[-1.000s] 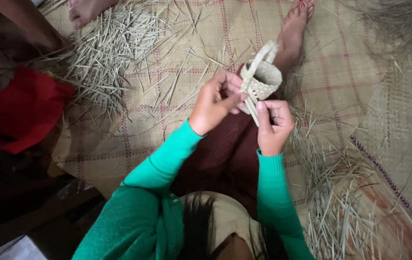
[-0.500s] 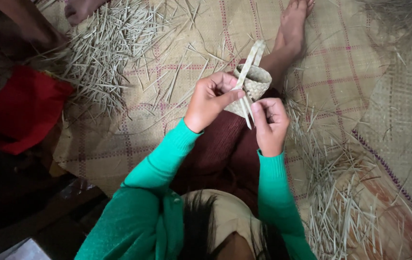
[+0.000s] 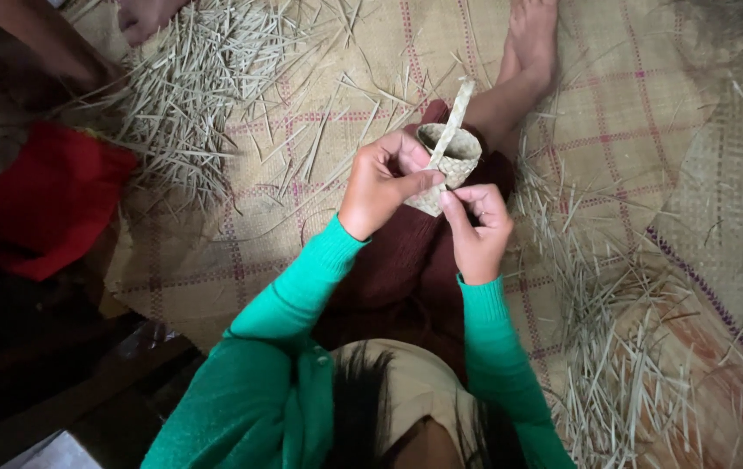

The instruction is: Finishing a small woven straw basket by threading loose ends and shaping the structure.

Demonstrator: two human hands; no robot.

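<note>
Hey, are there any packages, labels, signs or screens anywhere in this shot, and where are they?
None show: no package, label, sign or screen.
Nearest to a container: small woven basket, pale straw colour, held between left hand and right hand above the lap.
Red cloth, plain, lies at the left by the mat's edge.

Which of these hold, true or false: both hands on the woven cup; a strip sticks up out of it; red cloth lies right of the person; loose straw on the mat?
1. Both the left hand and the right hand are on the small woven cup. True.
2. A woven strip rises from the cup. True.
3. The red cloth lies on the person's right. False: it is on their left.
4. The woven mat is bare. False: straw pieces are scattered over it.
</note>
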